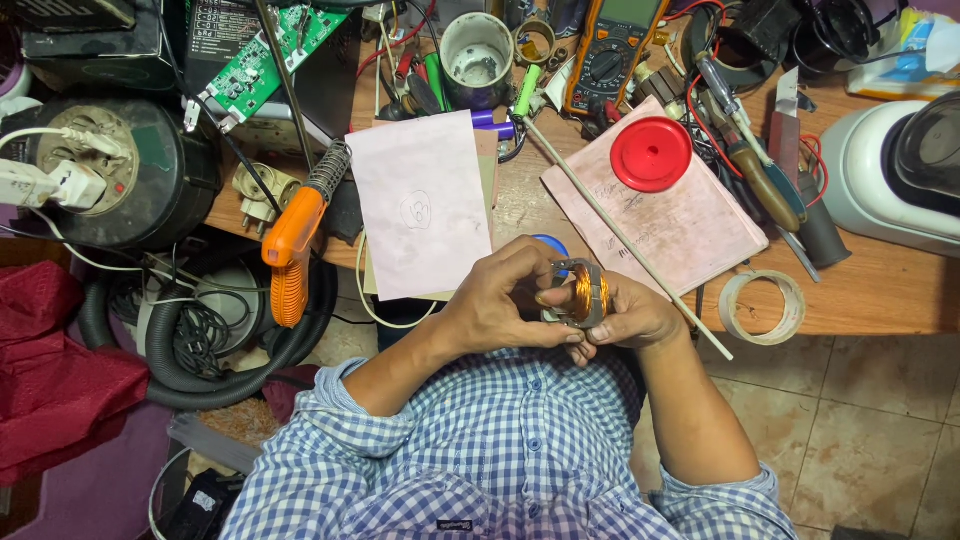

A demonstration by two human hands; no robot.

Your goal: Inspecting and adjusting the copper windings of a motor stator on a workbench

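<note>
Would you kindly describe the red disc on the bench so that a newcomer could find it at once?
Start at the wooden workbench and find the pink notebook lying right of its middle, above the hands. The red disc sits on that notebook's upper corner. It is the only round, bright red thing there, unlike the pale tape ring near the bench edge.

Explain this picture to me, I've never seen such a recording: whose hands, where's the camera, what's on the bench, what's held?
One camera sits on a person's head and looks down at their own bare hands. The left hand and right hand together hold a small metal part wound with copper wire, the coil. On the wooden bench lie a pink sheet, a red spool, a tape roll, a multimeter and an orange soldering gun.
</note>
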